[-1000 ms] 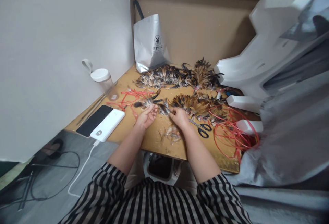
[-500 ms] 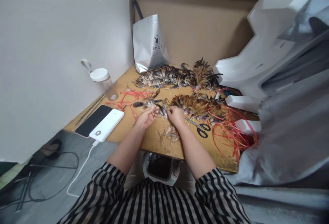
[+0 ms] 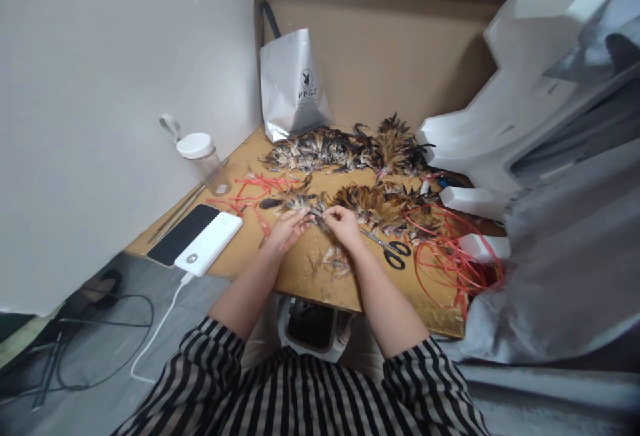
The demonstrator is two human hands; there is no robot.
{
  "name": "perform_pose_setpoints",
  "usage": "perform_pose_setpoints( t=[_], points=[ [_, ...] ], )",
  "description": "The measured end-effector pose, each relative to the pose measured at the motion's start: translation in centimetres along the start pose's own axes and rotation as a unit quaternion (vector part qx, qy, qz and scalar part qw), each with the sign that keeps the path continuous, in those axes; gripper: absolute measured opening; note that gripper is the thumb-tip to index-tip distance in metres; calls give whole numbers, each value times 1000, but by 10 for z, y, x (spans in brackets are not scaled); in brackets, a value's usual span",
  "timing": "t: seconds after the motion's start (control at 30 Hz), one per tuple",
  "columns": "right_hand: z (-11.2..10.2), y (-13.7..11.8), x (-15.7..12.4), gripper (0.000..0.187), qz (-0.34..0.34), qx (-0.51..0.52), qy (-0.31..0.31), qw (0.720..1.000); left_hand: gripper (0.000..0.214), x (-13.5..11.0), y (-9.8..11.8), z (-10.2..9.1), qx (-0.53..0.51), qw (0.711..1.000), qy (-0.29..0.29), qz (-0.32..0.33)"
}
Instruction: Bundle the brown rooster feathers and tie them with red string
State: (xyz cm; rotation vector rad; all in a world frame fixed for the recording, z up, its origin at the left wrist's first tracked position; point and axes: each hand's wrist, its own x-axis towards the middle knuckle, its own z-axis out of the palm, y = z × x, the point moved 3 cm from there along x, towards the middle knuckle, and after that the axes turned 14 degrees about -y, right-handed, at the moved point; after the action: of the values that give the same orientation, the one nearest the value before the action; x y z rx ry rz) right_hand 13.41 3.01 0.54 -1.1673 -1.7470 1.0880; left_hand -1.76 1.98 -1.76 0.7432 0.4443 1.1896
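Note:
My left hand (image 3: 289, 228) and my right hand (image 3: 343, 223) meet over the middle of a wooden table (image 3: 260, 259). Both pinch a small bunch of brown and black feathers (image 3: 300, 201) between the fingertips. A larger heap of orange-brown feathers (image 3: 377, 204) lies just right of my right hand. Another long pile of feathers (image 3: 345, 148) runs along the back of the table. Loose feather bits (image 3: 333, 259) lie below my hands.
Black scissors (image 3: 391, 249) lie right of my right wrist. Red cords (image 3: 450, 256) coil at the right, more red cord (image 3: 247, 189) at the left. A white power bank (image 3: 209, 243) and a phone (image 3: 181, 235) sit front left, a lidded jar (image 3: 203, 156) behind them. A silver bag (image 3: 294, 86) leans on the cardboard. White foam pieces (image 3: 480, 129) crowd the right.
My right hand has moved left toward my left hand, and the fingertips of both now close together on the feather bunch.

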Motion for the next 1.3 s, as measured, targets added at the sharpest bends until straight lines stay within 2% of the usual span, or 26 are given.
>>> perform_pose_setpoints(
  t=[0.1, 0.2, 0.37, 0.53, 0.67, 0.73, 0.87, 1.07, 1.3],
  points=[
    [5, -6, -3, 19, 2, 35, -51, 998, 11, 1, 1, 2, 8, 1000, -9, 21],
    [7, -7, -5, 23, 27, 122, -106, 987, 8, 0, 5, 5, -23, 999, -20, 44],
    [7, -3, -7, 31, 95, 311, -190, 926, 6, -2, 7, 8, -56, 997, -43, 23],
    [15, -7, -14, 34, 132, 365, -310, 868, 6, -4, 5, 9, -34, 995, -88, 12],
    [21, -10, -16, 29, 128, 408, -348, 834, 6, -4, 3, 9, -15, 996, -89, 3],
    [22, -9, -16, 26, 127, 417, -349, 830, 6, -5, 3, 10, -15, 996, -88, -2],
    [21, -8, -15, 26, 117, 415, -321, 843, 6, -4, 3, 13, -15, 998, -68, -9],
    [14, -10, -11, 23, 84, 433, -235, 866, 9, -2, 4, 8, -19, 998, -50, 19],
    [9, -7, -5, 26, 63, 416, -117, 900, 13, -2, -3, 8, 67, 996, -39, -39]
  ],
)
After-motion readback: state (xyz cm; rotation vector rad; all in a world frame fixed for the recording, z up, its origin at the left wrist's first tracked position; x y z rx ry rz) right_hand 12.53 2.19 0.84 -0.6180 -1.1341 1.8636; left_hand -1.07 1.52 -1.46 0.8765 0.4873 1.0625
